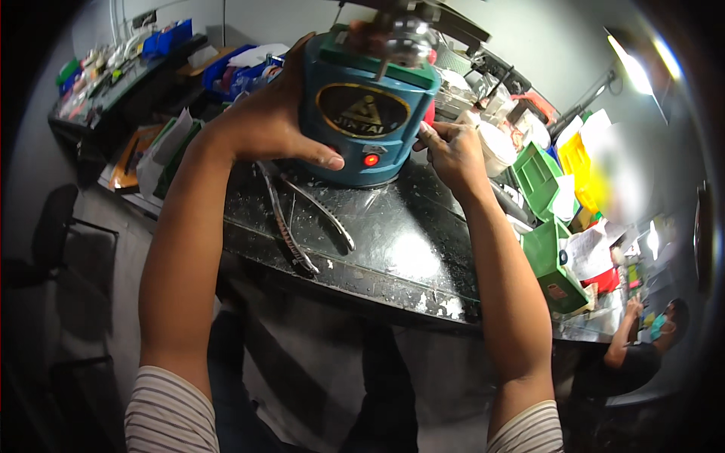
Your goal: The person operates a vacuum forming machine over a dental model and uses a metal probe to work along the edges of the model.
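Note:
A teal machine with an oval black-and-gold badge and a lit red button stands on a black stone worktop. My left hand grips its left side, thumb lying along the lower front near the button. My right hand sits at the machine's right edge with fingers pinched together; whether they hold something small is hidden. A shiny metal part tops the machine. Long metal tongs lie on the worktop just below my left hand.
Green plastic bins and a yellow one crowd the right of the worktop beside a white cup. Blue bins and cluttered shelves stand behind. Another person works at the lower right. A dark chair is at left.

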The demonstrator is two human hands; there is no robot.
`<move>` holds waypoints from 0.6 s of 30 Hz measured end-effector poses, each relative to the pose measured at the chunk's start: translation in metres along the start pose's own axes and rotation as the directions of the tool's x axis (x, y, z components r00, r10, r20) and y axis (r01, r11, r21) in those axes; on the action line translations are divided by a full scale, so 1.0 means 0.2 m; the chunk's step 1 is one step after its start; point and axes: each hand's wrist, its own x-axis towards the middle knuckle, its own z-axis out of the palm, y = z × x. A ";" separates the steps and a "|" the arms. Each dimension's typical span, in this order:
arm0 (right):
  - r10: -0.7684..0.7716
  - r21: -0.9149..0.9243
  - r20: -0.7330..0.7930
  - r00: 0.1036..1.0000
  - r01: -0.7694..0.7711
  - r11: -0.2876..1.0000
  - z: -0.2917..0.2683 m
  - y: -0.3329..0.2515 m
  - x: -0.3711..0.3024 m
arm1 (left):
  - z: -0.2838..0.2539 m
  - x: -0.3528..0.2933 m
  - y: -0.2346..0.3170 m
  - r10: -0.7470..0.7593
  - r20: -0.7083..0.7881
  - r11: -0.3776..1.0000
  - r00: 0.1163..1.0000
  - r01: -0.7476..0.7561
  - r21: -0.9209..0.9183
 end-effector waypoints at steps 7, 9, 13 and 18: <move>-0.053 -0.082 -0.009 0.999 0.052 0.995 -0.04 -0.02 -0.01 | 0.00 0.01 0.10 -0.112 0.002 0.990 0.994 0.111 0.084; -0.030 -0.033 -0.025 0.999 0.029 0.999 -0.03 -0.01 0.00 | 0.00 0.02 0.08 -0.110 0.007 0.990 0.994 0.109 0.086; -0.037 0.053 -0.023 0.999 0.038 0.998 -0.01 0.01 0.01 | -0.01 0.02 0.07 -0.121 0.024 0.992 0.992 0.120 0.033; -0.033 0.066 -0.019 0.999 0.034 0.997 -0.01 -0.01 0.00 | -0.02 0.02 0.06 -0.205 0.048 0.978 0.978 0.204 0.037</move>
